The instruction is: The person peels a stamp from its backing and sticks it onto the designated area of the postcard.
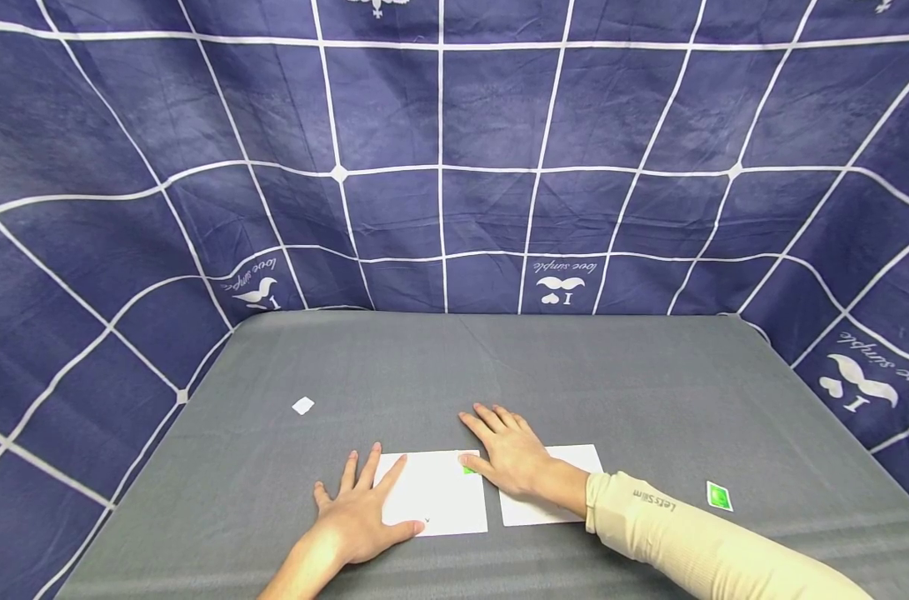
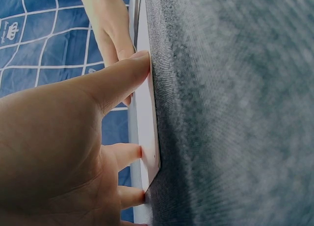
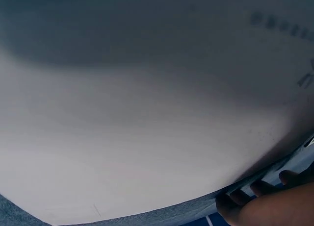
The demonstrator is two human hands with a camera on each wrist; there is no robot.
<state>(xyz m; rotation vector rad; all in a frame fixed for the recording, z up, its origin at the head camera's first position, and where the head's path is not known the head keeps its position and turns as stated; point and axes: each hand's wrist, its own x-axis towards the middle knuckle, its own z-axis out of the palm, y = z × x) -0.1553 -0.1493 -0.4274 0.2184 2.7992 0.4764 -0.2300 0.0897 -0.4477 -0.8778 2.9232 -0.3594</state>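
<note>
Two white sheets lie side by side on the grey table, the left sheet [image 1: 442, 500] and the right sheet [image 1: 529, 510]. My left hand [image 1: 357, 512] is spread, its thumb and fingers touching the left sheet along its left side. In the left wrist view its thumb [image 2: 140, 62] rests at the sheet's edge. My right hand [image 1: 514, 454] stretches over the right sheet with straight fingers. Its thumb touches a small green piece [image 1: 469, 471] at the left sheet's upper right corner and partly hides it. The right wrist view shows a white sheet [image 3: 113, 142] close up.
A small green card [image 1: 719, 496] with a pale border lies on the table to the right. A small white piece [image 1: 302, 406] lies farther back on the left. Blue cloth with white lines [image 1: 484, 125] hangs around the grey table [image 1: 574, 375].
</note>
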